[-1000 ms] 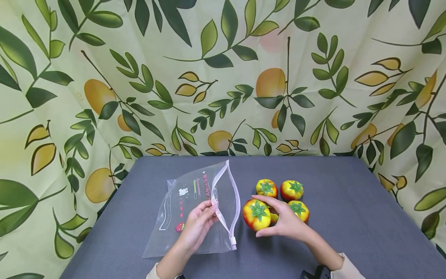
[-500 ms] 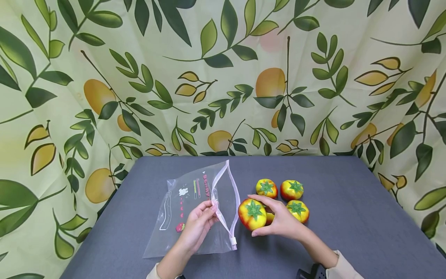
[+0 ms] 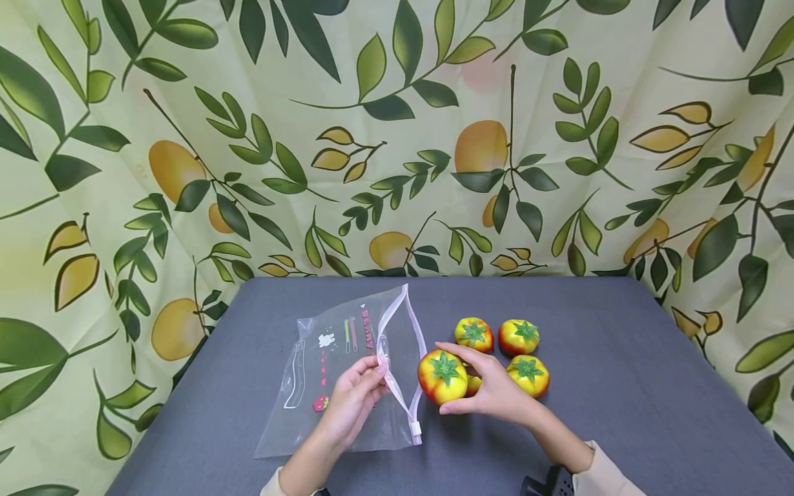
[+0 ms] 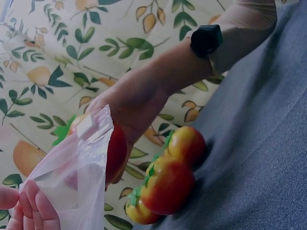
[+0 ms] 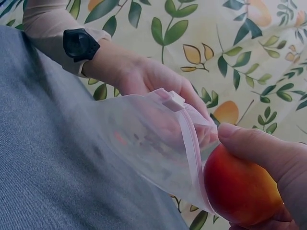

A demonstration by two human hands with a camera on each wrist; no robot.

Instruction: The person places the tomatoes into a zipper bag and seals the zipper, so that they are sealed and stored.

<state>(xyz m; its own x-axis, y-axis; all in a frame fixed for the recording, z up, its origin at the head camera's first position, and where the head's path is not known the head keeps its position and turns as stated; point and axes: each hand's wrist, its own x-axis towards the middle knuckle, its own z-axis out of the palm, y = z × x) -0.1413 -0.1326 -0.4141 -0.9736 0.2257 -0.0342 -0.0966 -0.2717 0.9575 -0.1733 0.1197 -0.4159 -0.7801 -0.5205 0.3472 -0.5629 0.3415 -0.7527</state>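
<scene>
Fruit (image 3: 443, 376), red and yellow with a green leafy top, sits between the widely spread thumb and fingers of the right hand (image 3: 496, 387), at the open mouth of a clear zip bag (image 3: 342, 344). The left hand (image 3: 355, 396) pinches the bag's rim. More fruits (image 3: 474, 335) stand on the desk (image 3: 620, 386).

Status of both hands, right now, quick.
Left hand: pinching the open mouth's edge of the clear zip bag.
Right hand: holding a red-and-yellow fruit between thumb and fingers.
</scene>
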